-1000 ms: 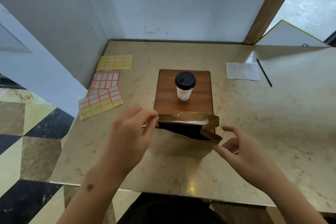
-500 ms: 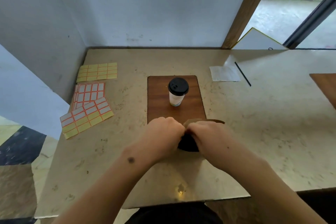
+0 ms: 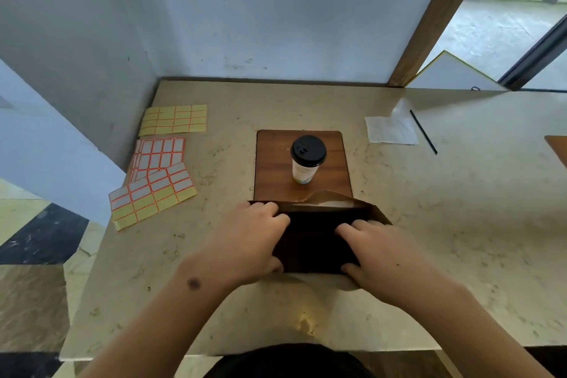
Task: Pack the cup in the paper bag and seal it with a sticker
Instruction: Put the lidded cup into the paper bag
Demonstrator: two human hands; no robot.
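1. A beige, marble-patterned bench (image 3: 445, 224) sits in a corner of pale blue-grey walls (image 3: 245, 9).
2. A wooden door post (image 3: 435, 15) rises at the right, with daylight beyond it.
3. The floor (image 3: 33, 255) has black and cream tiles.

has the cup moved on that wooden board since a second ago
No. The cup stands upright in the middle of the wooden board, just as earlier; only the camera shifted. Both hands stay at the paper bag.
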